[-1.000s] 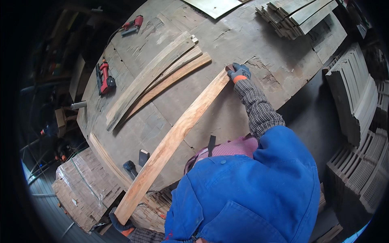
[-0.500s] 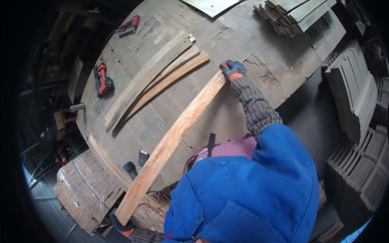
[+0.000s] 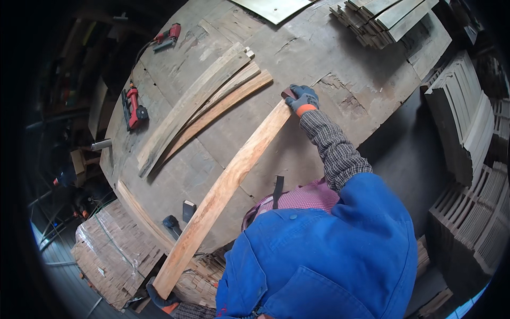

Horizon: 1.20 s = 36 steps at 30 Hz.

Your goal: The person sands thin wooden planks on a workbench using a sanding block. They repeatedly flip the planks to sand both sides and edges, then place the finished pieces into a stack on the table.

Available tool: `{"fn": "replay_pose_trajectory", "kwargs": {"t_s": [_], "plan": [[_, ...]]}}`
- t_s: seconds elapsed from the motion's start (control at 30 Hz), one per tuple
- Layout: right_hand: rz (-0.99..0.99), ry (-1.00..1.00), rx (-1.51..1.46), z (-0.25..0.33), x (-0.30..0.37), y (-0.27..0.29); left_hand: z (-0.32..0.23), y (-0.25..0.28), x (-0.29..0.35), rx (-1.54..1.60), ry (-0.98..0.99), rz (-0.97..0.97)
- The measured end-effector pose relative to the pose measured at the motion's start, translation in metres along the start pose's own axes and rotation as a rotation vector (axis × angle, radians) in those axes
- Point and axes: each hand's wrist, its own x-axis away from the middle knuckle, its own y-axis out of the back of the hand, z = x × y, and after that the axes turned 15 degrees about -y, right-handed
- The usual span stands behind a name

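Note:
A long, pale wooden board [image 3: 228,183] with reddish-brown grain lies slantwise over the worktable, its near-left end reaching past the edge. At that end my left hand [image 3: 158,299], in a dark glove with an orange cuff, is closed around the wood; most of its fingers are hidden beneath. My right hand [image 3: 305,98], in a grey glove, is closed on a small reddish-brown block [image 3: 287,93], which looks like a sanding block. The block rests at the board's far end. Beyond the board lie several curved wooden slats [image 3: 199,98].
Two red power tools, a nearer nailer [image 3: 135,110] and a farther one [image 3: 168,37], lie at the table's left. A dark block [image 3: 188,210] and a black tool [image 3: 171,223] sit beside the board. Slat stacks [image 3: 459,119] stand right; a wrapped wood stack [image 3: 109,250] stands left.
My right hand has shifted slightly left and nearer with the block, at the board's far end. My left hand still grips the near end.

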Motion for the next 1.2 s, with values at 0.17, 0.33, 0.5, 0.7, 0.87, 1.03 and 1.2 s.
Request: {"fn": "replay_pose_trajectory", "kwargs": {"t_s": [0.17,0.33,0.5,0.7,0.87,1.03,1.2], "plan": [[0.056,-0.191,0.05,0.007,-0.028,0.006,0.003,0.012,0.002,0.219,0.226,0.018],[0.099,0.104,-0.031,0.007,0.048,0.003,0.026,0.021,0.012,0.297,0.16,0.002],[0.082,0.176,-0.07,0.0,0.04,0.0,0.022,0.013,0.006,0.197,0.11,0.009],[0.05,-0.142,0.055,0.001,-0.035,0.008,0.014,0.012,0.011,-0.009,-0.149,0.112],[0.036,0.064,-0.044,0.013,0.036,0.004,0.038,0.021,0.015,0.254,0.008,0.058],[0.088,0.209,-0.095,0.013,0.084,0.002,0.03,0.014,0.007,0.141,0.048,0.0],[0.046,-0.038,0.032,0.001,-0.001,0.003,0.015,0.005,0.001,0.144,-0.07,0.071]]}}
